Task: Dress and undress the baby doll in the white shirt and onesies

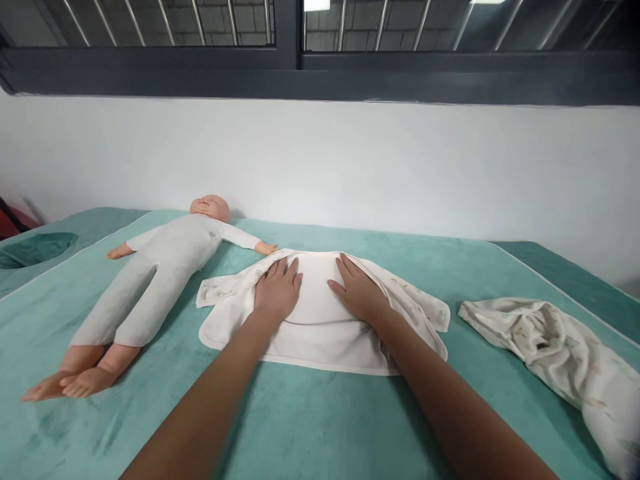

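Observation:
Spread on the green bed cover is a small white baby top (315, 340), its front laid apart and its sleeves stretched to both sides. My left hand (278, 288) rests flat on the upper left of the top, fingers extended. On the upper right, my right hand (361, 291) lies palm down with the thumb apart from the fingers. Neither hand grips the cloth. A baby doll (167, 250) in a white cloth body lies on its back to the left, its near hand touching or almost touching the top's collar edge.
Crumpled pale baby clothing (560, 353) lies at the right. The green cover (320, 427) reaches a white wall (320, 160) at the back. Above it runs a dark window frame (200, 73) with metal bars behind. Something red (15, 223) shows at the far left.

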Action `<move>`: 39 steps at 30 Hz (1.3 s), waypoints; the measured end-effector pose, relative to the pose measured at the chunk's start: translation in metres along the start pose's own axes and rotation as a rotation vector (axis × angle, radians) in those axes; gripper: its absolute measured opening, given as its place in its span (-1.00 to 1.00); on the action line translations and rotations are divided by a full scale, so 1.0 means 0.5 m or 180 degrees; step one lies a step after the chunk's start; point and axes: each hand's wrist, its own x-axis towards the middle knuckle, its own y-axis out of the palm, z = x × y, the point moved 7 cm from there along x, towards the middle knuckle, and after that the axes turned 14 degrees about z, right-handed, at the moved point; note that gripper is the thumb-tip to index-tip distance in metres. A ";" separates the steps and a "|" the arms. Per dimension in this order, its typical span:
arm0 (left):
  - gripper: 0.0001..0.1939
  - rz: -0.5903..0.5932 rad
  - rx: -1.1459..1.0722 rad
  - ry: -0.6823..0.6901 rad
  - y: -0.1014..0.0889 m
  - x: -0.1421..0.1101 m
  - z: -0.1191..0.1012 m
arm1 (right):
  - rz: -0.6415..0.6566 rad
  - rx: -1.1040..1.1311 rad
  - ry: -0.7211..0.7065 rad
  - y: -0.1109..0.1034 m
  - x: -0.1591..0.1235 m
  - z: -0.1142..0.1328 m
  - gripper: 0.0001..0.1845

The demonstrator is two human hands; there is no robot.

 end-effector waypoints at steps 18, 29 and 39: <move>-0.47 0.0393 -0.0264 0.0336 0.016 -0.106 -0.029 | 0.0065 -0.0491 0.0527 0.022 -0.004 0.061 -0.42; -0.62 -0.0015 -0.1438 0.1311 -0.052 -0.328 -0.057 | 0.0006 -0.0613 -0.0084 0.016 -0.113 0.105 -0.39; -0.75 -0.0241 -0.1696 0.1008 -0.050 -0.319 -0.035 | -0.0737 -0.0041 -0.0586 -0.022 -0.277 0.160 -0.70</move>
